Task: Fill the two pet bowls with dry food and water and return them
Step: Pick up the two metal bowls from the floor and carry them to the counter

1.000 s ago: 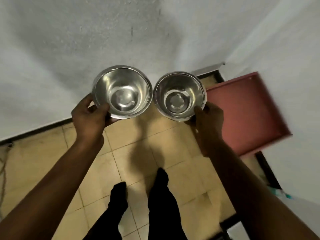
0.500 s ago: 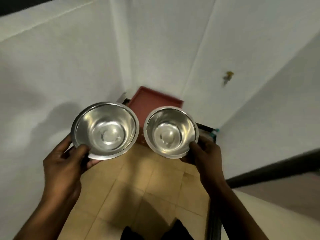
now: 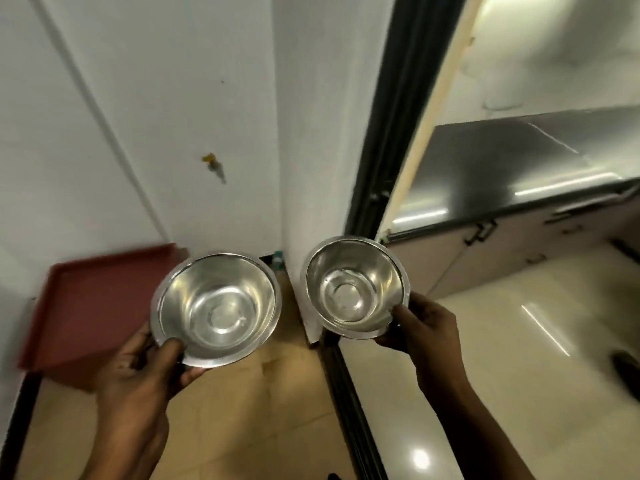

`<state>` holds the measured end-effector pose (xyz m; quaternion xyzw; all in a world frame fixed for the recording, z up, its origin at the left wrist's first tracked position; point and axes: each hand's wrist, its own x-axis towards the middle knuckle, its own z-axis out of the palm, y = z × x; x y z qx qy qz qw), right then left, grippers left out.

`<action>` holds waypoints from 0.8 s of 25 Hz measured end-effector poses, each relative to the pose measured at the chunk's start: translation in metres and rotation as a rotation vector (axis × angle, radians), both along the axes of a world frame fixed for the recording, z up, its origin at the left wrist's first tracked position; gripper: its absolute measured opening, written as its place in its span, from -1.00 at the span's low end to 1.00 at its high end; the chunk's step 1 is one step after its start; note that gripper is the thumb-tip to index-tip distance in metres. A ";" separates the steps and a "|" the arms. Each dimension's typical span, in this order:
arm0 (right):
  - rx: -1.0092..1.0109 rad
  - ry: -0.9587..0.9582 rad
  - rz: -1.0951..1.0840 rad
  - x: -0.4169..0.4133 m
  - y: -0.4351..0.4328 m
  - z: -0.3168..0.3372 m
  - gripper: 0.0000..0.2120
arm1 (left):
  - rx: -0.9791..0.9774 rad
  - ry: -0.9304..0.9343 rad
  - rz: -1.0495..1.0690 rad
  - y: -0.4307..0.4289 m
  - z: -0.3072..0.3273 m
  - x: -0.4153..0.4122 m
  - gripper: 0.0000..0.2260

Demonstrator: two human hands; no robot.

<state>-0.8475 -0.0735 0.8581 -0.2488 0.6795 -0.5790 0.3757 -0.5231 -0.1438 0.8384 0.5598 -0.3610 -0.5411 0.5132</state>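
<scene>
Two shiny steel pet bowls are held in front of me, both with nothing inside. The larger bowl is at centre left, and my left hand grips its near rim with the thumb inside the lip. The smaller bowl is at centre right, and my right hand pinches its near right rim. The bowls are apart and held roughly level above the floor.
A red tray lies on the tan tiled floor at the left against the white wall. A black sliding door frame and its floor track divide this space from a kitchen with a dark countertop and cabinets.
My view has swung to the right: the red tray shifted from centre to the left, and the door frame and kitchen have come into view. Both hands still hold the bowls.
</scene>
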 end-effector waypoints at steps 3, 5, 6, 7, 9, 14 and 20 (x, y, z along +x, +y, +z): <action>0.009 0.028 -0.116 -0.085 0.024 0.002 -0.73 | 0.004 0.045 -0.101 -0.005 -0.003 -0.104 -0.61; -0.001 0.035 -0.190 -0.132 0.036 0.006 -0.74 | 0.001 0.063 -0.169 -0.006 0.002 -0.164 -0.59; -0.007 0.040 -0.237 -0.157 0.043 0.007 -0.74 | 0.000 0.063 -0.209 -0.008 0.003 -0.195 -0.58; -0.011 0.048 -0.281 -0.180 0.051 0.010 -0.74 | 0.000 0.064 -0.248 -0.008 0.004 -0.224 -0.58; -0.019 0.055 -0.354 -0.217 0.061 0.013 -0.76 | -0.005 0.069 -0.316 -0.010 0.011 -0.273 -0.58; -0.031 0.030 -0.519 -0.304 0.079 0.010 -0.75 | -0.028 0.053 -0.447 -0.024 0.023 -0.385 -0.55; -0.046 0.057 -0.647 -0.428 0.075 0.005 -0.76 | -0.013 0.087 -0.551 -0.058 0.016 -0.527 -0.56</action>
